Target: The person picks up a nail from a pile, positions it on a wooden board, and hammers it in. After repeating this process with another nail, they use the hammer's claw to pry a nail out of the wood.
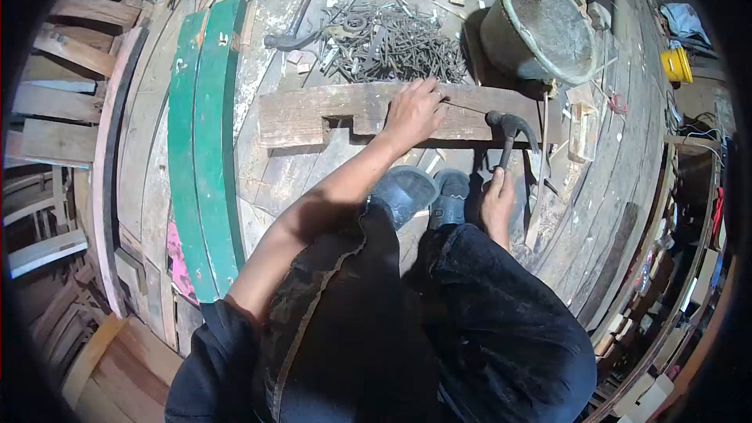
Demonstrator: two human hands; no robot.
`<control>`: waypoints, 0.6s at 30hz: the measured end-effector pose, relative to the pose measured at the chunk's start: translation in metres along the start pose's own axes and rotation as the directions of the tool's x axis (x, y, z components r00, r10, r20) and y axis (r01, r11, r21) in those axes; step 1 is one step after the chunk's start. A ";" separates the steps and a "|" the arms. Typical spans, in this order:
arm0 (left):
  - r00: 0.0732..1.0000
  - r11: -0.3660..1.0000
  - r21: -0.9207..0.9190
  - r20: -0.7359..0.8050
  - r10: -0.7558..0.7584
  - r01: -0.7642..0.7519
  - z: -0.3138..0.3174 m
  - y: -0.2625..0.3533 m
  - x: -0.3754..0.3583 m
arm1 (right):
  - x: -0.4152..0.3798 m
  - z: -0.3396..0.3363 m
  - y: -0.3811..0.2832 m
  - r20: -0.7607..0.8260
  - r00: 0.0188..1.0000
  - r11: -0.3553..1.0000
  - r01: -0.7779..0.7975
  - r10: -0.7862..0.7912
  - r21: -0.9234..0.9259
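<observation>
My left hand [415, 113] rests on a wooden beam [294, 113] that lies crosswise on the floor and has a notch in its near edge. Between its thumb and fingers is a long nail [468, 108], slanting toward the right. A claw hammer [507, 137] is gripped by the handle in my right hand [497, 200], its head over the beam close to the end of the nail. Just beyond the beam lies a heap of loose nails [395, 43].
A worn bucket [540, 27] stands behind the beam's right part. Two green boards [205, 149] lie at left, and a second hammer [301, 4] lies beyond them. My shoes [407, 192] are at the beam's near side. Stacked timber [70, 102] lines the left edge.
</observation>
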State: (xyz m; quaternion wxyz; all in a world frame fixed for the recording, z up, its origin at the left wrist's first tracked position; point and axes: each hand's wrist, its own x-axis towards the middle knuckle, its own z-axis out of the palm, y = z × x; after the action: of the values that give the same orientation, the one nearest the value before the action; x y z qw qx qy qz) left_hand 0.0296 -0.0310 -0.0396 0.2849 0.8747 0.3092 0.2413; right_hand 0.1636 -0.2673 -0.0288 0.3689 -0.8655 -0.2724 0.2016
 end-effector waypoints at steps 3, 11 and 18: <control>0.988 0.996 0.046 -0.129 0.080 -0.074 0.002 -0.001 -0.002 | 0.001 -0.003 0.001 -0.011 1.000 1.000 -0.015 0.014 -0.022; 0.988 0.997 -0.010 -0.134 0.071 -0.073 0.001 -0.003 -0.001 | 0.002 -0.003 0.044 0.024 0.996 0.996 -0.080 0.081 -0.042; 0.988 0.998 0.018 -0.141 0.060 -0.058 0.001 -0.002 -0.001 | -0.009 -0.023 0.037 0.387 0.862 0.716 -0.493 0.327 0.494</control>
State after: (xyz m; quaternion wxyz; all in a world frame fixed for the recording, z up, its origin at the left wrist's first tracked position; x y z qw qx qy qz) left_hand 0.0289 -0.0307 -0.0416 0.2488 0.8660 0.3045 0.3089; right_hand 0.1811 -0.3063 -0.0407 0.5178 -0.7142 -0.0454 0.4687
